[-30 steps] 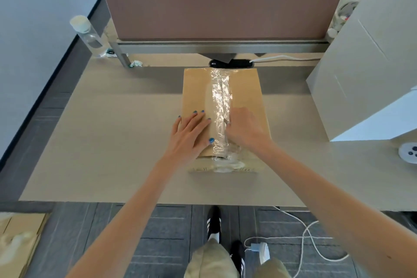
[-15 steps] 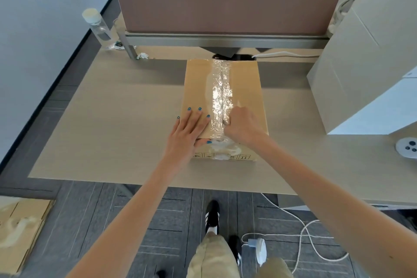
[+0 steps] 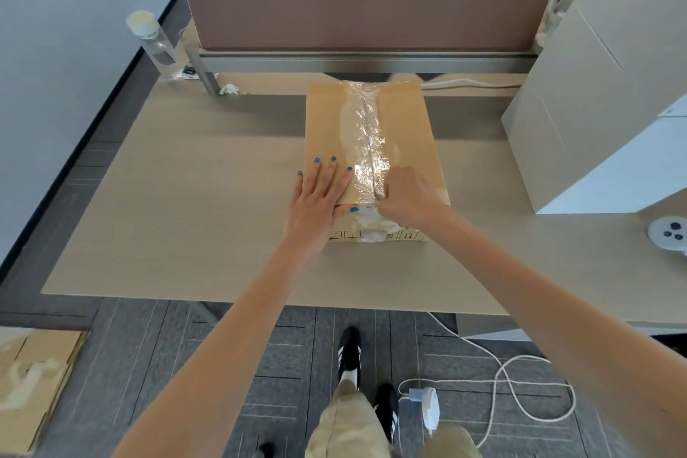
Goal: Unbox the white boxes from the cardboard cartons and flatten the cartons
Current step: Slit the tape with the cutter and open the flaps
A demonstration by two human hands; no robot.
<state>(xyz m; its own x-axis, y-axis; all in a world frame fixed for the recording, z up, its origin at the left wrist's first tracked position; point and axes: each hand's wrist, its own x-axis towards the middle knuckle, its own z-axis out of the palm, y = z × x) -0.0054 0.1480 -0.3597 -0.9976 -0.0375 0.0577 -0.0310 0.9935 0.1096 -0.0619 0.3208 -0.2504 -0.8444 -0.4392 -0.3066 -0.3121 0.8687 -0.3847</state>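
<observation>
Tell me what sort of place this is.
Most likely an office workstation. It has a desk backed by a fabric-look divider panel, a round cable port set into the desktop, and grey floor tiles with a plugged-in charger lying on them.

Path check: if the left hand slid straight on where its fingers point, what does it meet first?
The left hand lies flat on the brown cardboard carton. Its fingers angle slightly right, so it would probably meet the crinkled clear tape strip first, though the angle is hard to judge.
</observation>
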